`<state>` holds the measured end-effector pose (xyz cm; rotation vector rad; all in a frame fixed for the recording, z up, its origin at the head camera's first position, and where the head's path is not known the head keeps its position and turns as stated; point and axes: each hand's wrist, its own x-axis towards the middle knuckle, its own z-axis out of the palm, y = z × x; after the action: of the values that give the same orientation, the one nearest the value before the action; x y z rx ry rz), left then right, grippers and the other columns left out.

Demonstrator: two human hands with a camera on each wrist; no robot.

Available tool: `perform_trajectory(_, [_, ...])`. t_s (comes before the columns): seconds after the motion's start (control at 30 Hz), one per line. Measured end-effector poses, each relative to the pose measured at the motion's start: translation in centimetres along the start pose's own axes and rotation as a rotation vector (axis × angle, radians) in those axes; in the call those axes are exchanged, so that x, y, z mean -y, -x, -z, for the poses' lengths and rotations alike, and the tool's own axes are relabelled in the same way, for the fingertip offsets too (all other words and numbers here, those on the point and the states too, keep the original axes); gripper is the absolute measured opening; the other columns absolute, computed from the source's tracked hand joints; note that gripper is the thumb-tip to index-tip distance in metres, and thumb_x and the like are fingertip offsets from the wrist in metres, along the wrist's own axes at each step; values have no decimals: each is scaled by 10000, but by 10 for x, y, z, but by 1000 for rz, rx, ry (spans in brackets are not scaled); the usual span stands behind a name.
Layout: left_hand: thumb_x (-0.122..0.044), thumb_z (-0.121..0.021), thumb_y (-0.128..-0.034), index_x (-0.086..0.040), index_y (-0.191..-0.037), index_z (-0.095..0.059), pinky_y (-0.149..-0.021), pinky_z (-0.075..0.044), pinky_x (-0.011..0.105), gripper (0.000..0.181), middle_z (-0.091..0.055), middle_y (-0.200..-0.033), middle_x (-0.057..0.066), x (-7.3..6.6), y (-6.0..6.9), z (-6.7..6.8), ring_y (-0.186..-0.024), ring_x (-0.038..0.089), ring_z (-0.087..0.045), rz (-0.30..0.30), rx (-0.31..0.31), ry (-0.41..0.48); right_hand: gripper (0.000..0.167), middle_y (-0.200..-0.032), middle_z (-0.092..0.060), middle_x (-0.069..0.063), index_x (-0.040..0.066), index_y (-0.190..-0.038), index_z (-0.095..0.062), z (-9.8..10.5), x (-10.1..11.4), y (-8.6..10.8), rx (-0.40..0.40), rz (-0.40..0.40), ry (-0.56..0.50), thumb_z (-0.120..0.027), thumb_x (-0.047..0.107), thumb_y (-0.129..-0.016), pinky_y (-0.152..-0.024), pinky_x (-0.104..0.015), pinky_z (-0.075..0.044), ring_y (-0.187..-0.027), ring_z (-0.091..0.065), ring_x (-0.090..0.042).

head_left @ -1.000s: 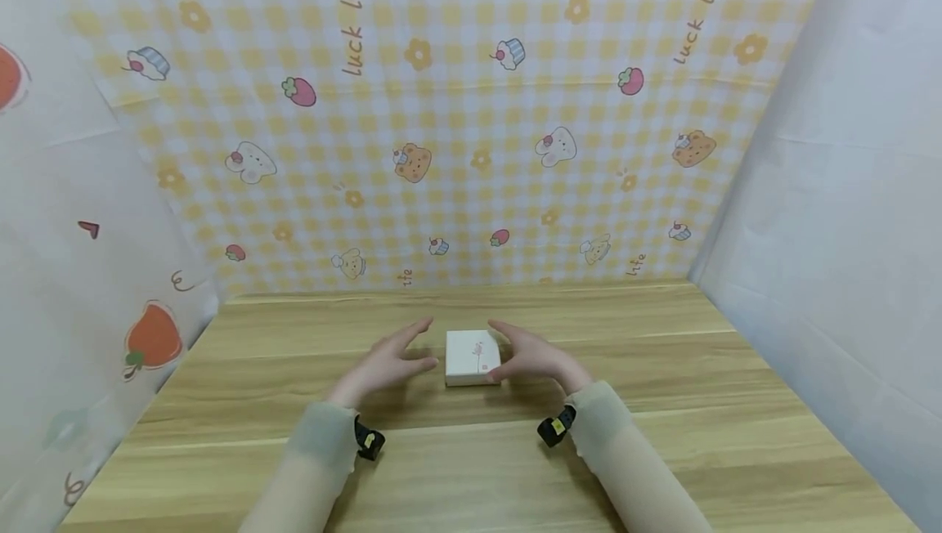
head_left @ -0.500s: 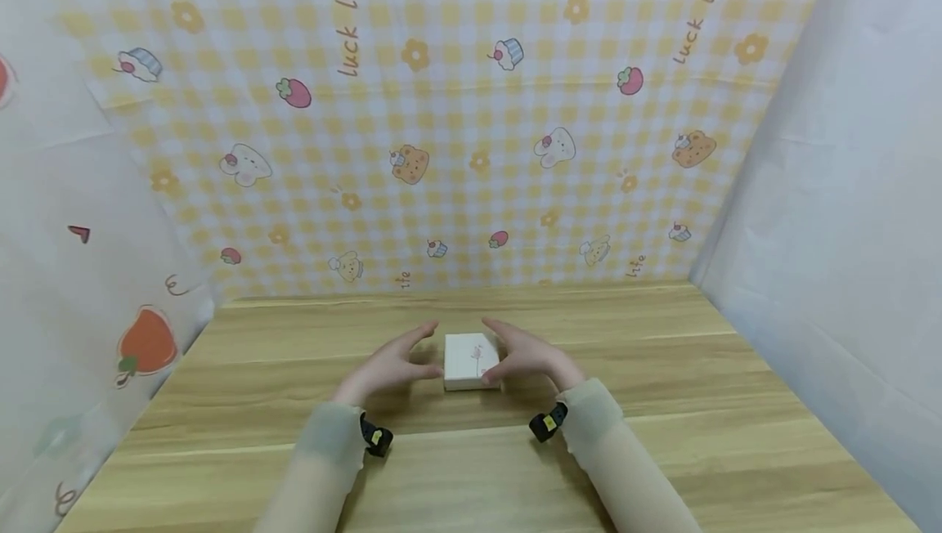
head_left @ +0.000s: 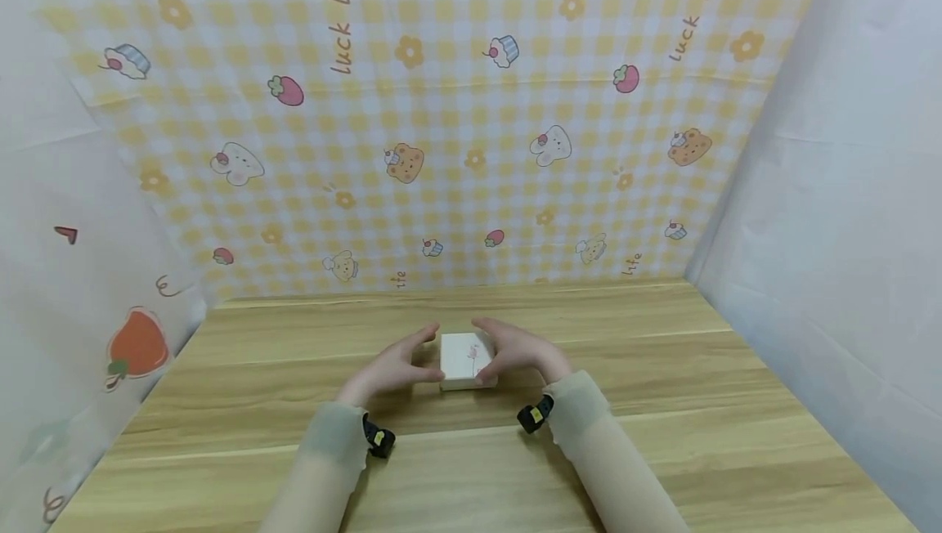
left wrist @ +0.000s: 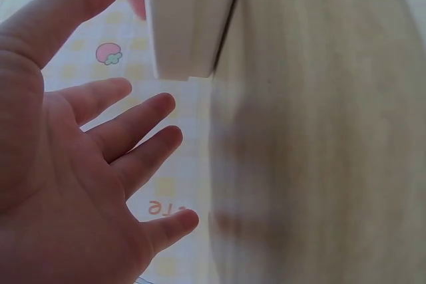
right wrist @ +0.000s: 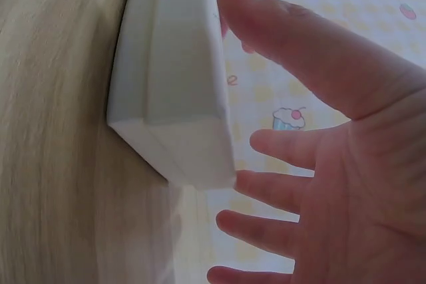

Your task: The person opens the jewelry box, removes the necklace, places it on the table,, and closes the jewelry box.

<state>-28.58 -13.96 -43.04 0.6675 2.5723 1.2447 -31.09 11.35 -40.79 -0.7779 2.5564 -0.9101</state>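
A small square white box [head_left: 458, 356] with a pink line drawing on its lid lies on the wooden table, between both hands. My left hand [head_left: 396, 365] is at its left side, fingers spread, with the thumb tip close to the front left corner; contact cannot be told. In the left wrist view a gap separates most of those fingers from the box [left wrist: 183, 28]. Over on the right side, my right hand [head_left: 521, 350] arches with the thumb in front of the lid's right part. The right wrist view has its fingers apart and extended beside the box [right wrist: 183, 64].
The wood-grain table [head_left: 471, 468] runs back to a yellow checked cloth [head_left: 456, 108] with printed cartoons. White cloth walls [head_left: 832, 190] close in the right and left sides. Each wrist wears a small black camera [head_left: 535, 414].
Both hands have moved inward toward the box, the right one further over its right side. The view has shifted slightly; the box stays on the table.
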Motion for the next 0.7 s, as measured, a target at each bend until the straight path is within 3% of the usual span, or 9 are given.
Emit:
perform_trajectory(0.33, [-321,-773,-826,-87,-1541,-220,-1086,-197,599,934,-328,-1521,189,9,1,-1,-1393,381,-283,22,15,78,1051,-1537,-289,-183,-10,-1507,-240,-10,-1,-10,36,23,157,-873,241,-707,-1124,-458,-222,-1406,-277,-325])
perform_trajectory(0.7, [-330,-775,-816,-70,-1541,-203,-1103,-185,568,960,-312,-1528,189,9,3,-3,-1405,362,-264,15,45,65,1101,-1448,-366,-197,14,-1513,-239,-16,-5,-13,19,24,197,-884,209,-643,-1035,-453,-364,-1241,-448,-287])
